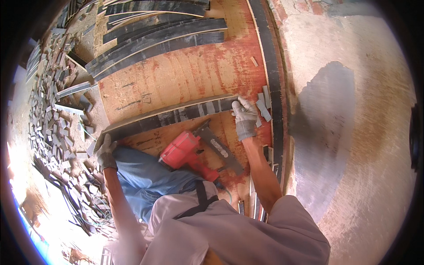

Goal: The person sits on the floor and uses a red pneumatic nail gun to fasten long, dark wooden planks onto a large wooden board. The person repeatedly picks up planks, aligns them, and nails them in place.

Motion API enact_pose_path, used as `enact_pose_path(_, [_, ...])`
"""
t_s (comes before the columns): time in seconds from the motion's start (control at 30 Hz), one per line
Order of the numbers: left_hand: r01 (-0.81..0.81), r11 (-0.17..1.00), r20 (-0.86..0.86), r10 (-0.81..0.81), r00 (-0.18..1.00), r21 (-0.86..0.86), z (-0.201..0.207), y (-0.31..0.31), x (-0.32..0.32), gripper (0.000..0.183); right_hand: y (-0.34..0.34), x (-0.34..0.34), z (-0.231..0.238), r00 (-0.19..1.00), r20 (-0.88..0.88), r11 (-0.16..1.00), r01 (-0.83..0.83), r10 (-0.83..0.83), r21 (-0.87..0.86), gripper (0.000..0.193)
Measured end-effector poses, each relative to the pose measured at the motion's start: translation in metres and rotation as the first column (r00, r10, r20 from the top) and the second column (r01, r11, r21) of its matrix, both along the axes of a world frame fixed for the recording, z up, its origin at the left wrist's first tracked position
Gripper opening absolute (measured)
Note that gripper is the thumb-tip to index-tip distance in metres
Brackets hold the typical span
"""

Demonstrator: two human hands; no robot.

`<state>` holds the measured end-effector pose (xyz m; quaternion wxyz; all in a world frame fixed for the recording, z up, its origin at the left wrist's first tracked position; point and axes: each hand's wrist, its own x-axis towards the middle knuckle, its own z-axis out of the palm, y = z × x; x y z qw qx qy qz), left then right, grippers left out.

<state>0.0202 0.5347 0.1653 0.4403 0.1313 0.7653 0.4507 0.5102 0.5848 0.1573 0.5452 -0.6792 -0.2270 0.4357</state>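
Note:
A long dark wooden strip (176, 115) with a pale edge lies across the board in front of me, between my two gloved hands. At its left end my left hand (105, 148) has its fingers wrapped round the strip. My right hand (244, 115), in a grey-white glove, grips the right end. Between the strip and my body rests a red nail gun (183, 150), its dark magazine (223, 152) angled toward the lower right. Neither hand touches the nail gun.
The large orange-brown board (176, 70) has a dark raised strip (270, 57) along its right side. More dark strips (163, 44) are stacked at the far end. Small offcuts (264, 104) lie by my right hand. Scrap pieces (57, 115) litter the ground at left; a wall (353, 110) stands right.

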Motion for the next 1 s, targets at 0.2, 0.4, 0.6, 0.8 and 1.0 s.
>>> enact_pose_path(0.2, [-0.005,1.0,-0.042,0.004,0.999,-0.023,-0.005,-0.002,-0.003,0.037,0.0,0.006,0.002,0.997,0.045,0.993,-0.055,0.06,-0.101,0.04])
enact_pose_path(0.4, [-0.04,0.999,-0.085,0.039,0.996,-0.011,-0.004,0.004,0.002,0.031,0.005,0.006,0.0,0.999,0.029,0.991,-0.028,0.032,-0.131,0.035])
enact_pose_path(0.6, [-0.006,1.0,-0.107,0.007,0.994,0.01,-0.002,0.003,0.0,0.033,0.014,-0.003,0.023,0.994,0.05,0.987,-0.087,0.095,-0.135,0.022])
enact_pose_path(0.8, [0.19,0.982,-0.28,-0.177,0.944,0.02,-0.005,0.002,-0.005,0.038,0.015,0.0,0.014,0.993,0.078,0.983,-0.071,0.085,-0.168,0.015])
enact_pose_path(1.0, [0.551,0.809,-0.919,-0.354,0.175,-0.207,0.017,0.045,0.099,0.045,0.021,-0.006,0.019,0.995,0.094,0.983,0.0,0.018,-0.183,0.01])
